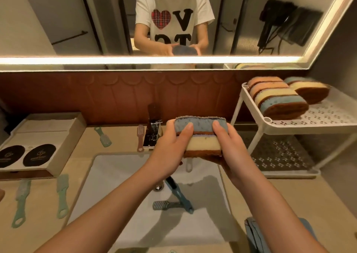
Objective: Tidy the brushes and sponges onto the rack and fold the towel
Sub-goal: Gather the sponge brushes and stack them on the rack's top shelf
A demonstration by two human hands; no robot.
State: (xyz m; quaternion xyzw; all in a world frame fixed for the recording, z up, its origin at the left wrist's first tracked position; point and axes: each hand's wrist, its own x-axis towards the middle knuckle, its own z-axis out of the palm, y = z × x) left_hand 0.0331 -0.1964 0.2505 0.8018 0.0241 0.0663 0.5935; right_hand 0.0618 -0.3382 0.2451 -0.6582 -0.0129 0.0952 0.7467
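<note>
Two stacked sponges (201, 137), a blue one over a yellow one, sit at the frame's centre above the sink (119, 167), pressed between both hands: the left hand (172, 146) grasps their left end, the right hand (229, 150) cups their right end and underside. This looks like the sponge-tidying step. Next, carry them right to the rack (316, 121), beside the sponges already there. Brushes (61, 196) still lie around the sink; the towel (257, 233) waits lower right.

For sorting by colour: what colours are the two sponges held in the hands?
Head view: top sponge blue, lower sponge pale yellow, each with a brown underside.
</note>
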